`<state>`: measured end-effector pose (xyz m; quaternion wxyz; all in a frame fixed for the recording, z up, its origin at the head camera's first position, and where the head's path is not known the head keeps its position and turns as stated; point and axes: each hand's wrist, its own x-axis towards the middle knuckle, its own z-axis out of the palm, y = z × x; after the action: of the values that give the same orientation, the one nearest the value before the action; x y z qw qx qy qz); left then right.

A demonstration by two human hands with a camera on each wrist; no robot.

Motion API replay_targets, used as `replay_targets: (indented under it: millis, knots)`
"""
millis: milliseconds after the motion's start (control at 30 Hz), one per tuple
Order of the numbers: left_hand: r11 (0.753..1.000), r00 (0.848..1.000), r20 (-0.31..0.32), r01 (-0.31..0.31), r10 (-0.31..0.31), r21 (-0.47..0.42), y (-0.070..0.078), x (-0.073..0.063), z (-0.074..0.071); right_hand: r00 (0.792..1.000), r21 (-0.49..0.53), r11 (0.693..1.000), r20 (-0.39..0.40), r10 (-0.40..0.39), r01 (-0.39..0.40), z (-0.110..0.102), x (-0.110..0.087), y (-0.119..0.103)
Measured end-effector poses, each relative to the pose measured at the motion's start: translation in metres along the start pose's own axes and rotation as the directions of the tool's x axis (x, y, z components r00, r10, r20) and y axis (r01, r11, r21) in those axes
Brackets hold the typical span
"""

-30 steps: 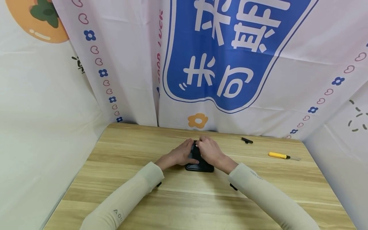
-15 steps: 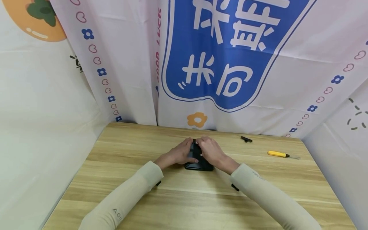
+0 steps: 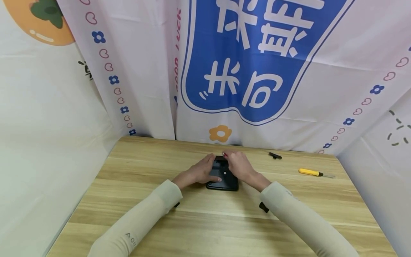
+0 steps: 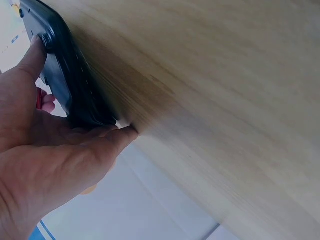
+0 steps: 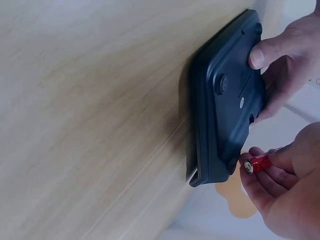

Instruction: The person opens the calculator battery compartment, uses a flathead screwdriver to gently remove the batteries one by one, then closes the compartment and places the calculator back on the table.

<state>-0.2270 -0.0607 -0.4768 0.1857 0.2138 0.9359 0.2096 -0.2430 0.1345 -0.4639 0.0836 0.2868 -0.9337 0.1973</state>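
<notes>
A black calculator-like device (image 3: pixel 221 185) lies face down on the table, its back with round feet and a small white sticker showing. My left hand (image 3: pixel 203 171) grips its left side, thumb on the back and fingers along the edge; in the left wrist view the thumb sits by a rubber foot (image 4: pixel 47 42). A small red battery (image 5: pixel 260 163) is pinched between thumb and fingers of my right hand (image 3: pixel 239 166), just off the device's far end. Near that end, an open recess (image 3: pixel 221 163) shows in the back.
A small black plastic cover (image 3: pixel 275 155) lies at the table's far right. Nearer and further right is a yellow-handled screwdriver (image 3: pixel 309 172). A printed curtain (image 3: pixel 154 107) hangs along the table's back edge.
My right hand has moved from over the device's recess away and slightly right, with the battery in its fingers, uncovering the recess. The left hand has stayed in place.
</notes>
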Motion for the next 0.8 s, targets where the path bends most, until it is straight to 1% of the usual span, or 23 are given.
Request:
replay_targets:
  millis: [167,267,367,400,433,467,500,533,567,633,700,767,800]
  knots:
    - [1.000,1.000,0.001,0.003,-0.003,0.001,0.001,-0.001,0.000,0.999,0.083,0.995,0.002,0.054,-0.054,-0.001,0.002,0.002]
    - [1.000,1.000,-0.004,0.000,0.000,-0.004,0.001,-0.001,0.000,0.994,0.155,0.982,0.004,0.109,-0.109,-0.002,0.004,0.003]
    - [1.000,1.000,-0.005,-0.002,0.002,-0.007,0.000,-0.001,0.000,0.985,0.264,0.950,0.017,0.171,-0.169,-0.004,0.005,0.004]
    - [1.000,1.000,-0.006,-0.003,0.003,-0.009,0.000,-0.001,0.000,0.981,0.305,0.933,0.025,0.190,-0.189,-0.005,0.006,0.004]
    - [1.000,1.000,-0.006,-0.003,0.003,-0.012,-0.001,-0.001,0.000,0.976,0.352,0.911,0.041,0.213,-0.214,-0.005,0.006,0.004]
    - [1.000,1.000,-0.005,-0.003,0.003,-0.013,-0.001,-0.001,0.000,0.969,0.403,0.882,0.062,0.240,-0.244,-0.006,0.007,0.004]
    - [1.000,1.000,-0.003,-0.003,0.003,-0.012,-0.001,-0.001,0.000,0.960,0.456,0.846,0.085,0.267,-0.276,-0.007,0.008,0.004]
    - [1.000,1.000,-0.002,-0.003,0.002,-0.013,-0.001,-0.001,0.000,0.948,0.505,0.805,0.114,0.296,-0.312,-0.007,0.008,0.004]
    - [1.000,1.000,-0.001,-0.001,0.001,-0.014,-0.001,-0.001,0.000,0.933,0.557,0.752,0.148,0.328,-0.353,-0.008,0.009,0.004]
    - [1.000,1.000,0.000,0.001,-0.001,-0.016,-0.001,-0.001,0.000,0.894,0.653,0.622,0.224,0.387,-0.432,-0.009,0.010,0.004]
    - [1.000,1.000,-0.001,0.003,-0.003,-0.019,-0.001,-0.001,0.000,0.857,0.722,0.490,0.294,0.422,-0.489,-0.010,0.010,0.005]
    - [1.000,1.000,-0.004,0.004,-0.005,-0.023,0.000,-0.001,0.001,0.827,0.767,0.371,0.354,0.437,-0.524,-0.011,0.010,0.007]
    - [1.000,1.000,-0.006,0.005,-0.005,-0.024,0.000,-0.001,0.001,0.817,0.780,0.326,0.378,0.436,-0.535,-0.011,0.010,0.008]
